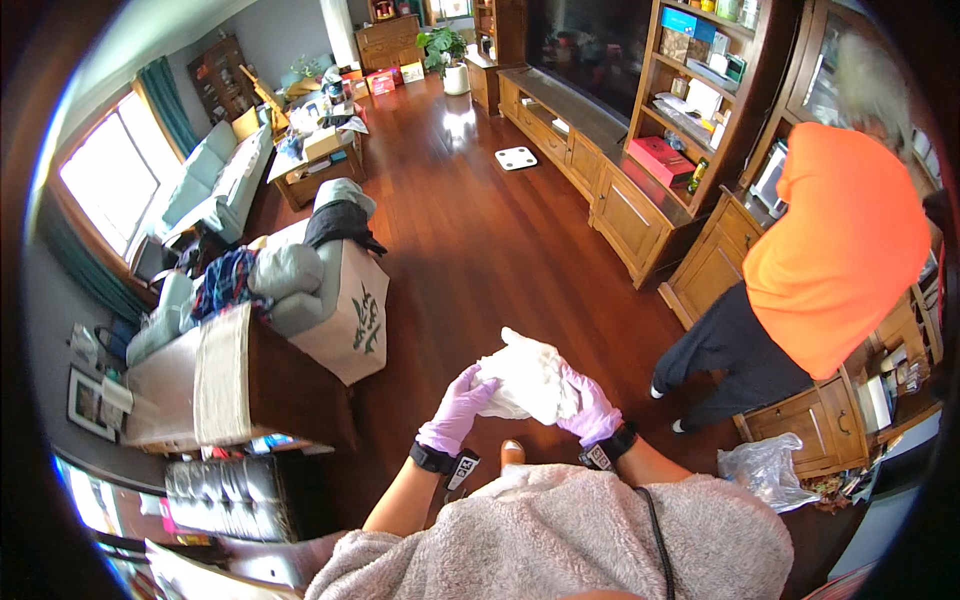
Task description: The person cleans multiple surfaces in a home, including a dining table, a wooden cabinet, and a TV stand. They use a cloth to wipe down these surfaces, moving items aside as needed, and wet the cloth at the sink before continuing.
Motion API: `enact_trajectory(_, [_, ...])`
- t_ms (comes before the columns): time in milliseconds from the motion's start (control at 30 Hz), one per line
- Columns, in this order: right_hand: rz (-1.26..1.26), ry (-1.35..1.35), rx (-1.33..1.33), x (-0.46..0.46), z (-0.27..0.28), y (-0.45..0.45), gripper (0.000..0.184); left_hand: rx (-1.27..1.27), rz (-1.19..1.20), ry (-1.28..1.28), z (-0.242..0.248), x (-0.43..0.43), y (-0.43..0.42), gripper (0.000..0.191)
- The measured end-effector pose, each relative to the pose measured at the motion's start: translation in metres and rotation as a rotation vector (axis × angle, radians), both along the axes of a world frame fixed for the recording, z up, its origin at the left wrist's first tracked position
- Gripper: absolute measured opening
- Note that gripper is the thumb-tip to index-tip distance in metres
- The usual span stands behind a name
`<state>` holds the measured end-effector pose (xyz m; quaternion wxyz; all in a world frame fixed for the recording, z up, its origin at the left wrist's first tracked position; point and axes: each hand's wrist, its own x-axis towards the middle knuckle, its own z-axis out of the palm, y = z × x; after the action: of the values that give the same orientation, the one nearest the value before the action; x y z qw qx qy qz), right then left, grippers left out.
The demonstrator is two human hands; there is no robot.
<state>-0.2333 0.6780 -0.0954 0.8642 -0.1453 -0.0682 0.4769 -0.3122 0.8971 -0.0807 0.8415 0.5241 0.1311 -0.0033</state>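
Observation:
A bunched white cloth [525, 379] hangs in the air in front of my body, held from both sides. My left hand [459, 406], in a thin lilac glove, grips its left edge with the thumb on top. On the opposite side my right hand [592, 411], gloved the same way, grips the cloth's lower right edge. Folds hide some of the fingertips. Each wrist wears a black strap with a small device bearing a printed code. Below the cloth are the dark red wooden floor [450, 247] and the tip of a brown shoe [512, 454].
To my right a person in an orange top [832, 240] stands against wooden cabinets [709, 251]. A clear plastic bag [769, 472] lies near them. At left stand a sofa heaped with clothes [289, 270] and a wooden cabinet with a runner [223, 375]. A white scale [516, 158] sits ahead on the floor.

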Motion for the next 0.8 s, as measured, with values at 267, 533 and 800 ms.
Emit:
enact_trajectory(267, [0.046, -0.175, -0.114, 0.187, 0.038, 0.173, 0.054, -0.195, 0.151, -0.019, 0.009, 0.154, 0.166, 0.04])
enact_trajectory(533, [-0.264, -0.073, -0.246, 0.405, 0.045, 0.278, 0.055, -0.196, -0.106, -0.071, -0.006, 0.394, 0.291, 0.048])
enact_trajectory(800, [-0.774, -0.012, -0.252, 0.568, 0.057, 0.273, 0.057, -0.155, -0.595, -0.02, 0.0, 0.671, 0.31, 0.044])
